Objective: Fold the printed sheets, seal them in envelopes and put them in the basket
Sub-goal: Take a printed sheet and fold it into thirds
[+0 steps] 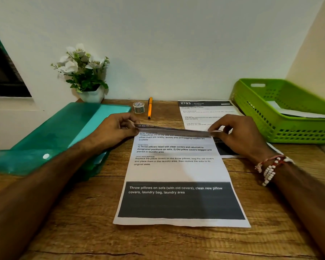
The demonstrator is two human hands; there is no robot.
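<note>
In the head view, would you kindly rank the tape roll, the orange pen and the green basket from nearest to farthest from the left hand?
From the left hand, which pinches the printed sheet:
1. The tape roll, just beyond it towards the wall.
2. The orange pen, just right of the tape.
3. The green basket, far right, past the right hand.
</note>
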